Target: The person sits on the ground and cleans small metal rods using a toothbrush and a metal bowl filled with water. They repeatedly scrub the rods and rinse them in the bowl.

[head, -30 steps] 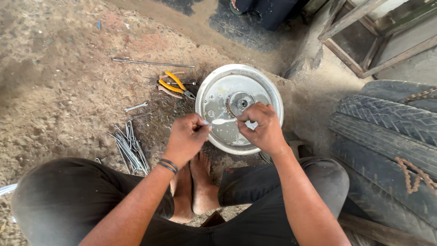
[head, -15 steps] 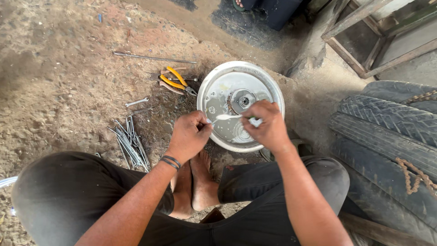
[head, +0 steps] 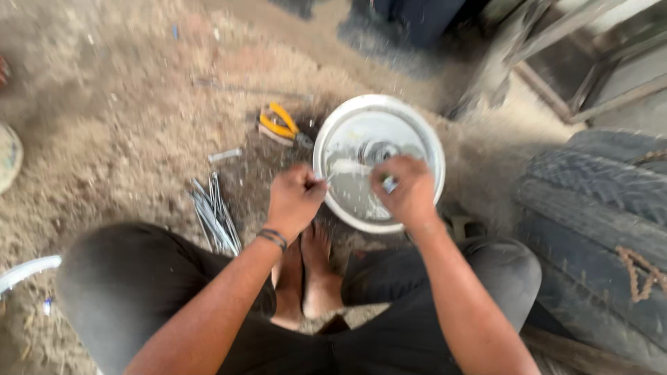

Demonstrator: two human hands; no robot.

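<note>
Gripping metal rod (head: 345, 167), over round pan (head: 424, 142)

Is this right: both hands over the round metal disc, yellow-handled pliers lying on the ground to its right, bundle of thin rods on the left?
Not quite. In the head view the yellow-handled pliers lie on the ground to the left of the round metal disc, not its right. The rest holds: left hand and right hand over it, bundle of thin rods on the left.

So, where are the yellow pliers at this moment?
In the head view, the yellow pliers lie on the dirt ground, just left of the round metal disc, beyond the left hand.
</note>
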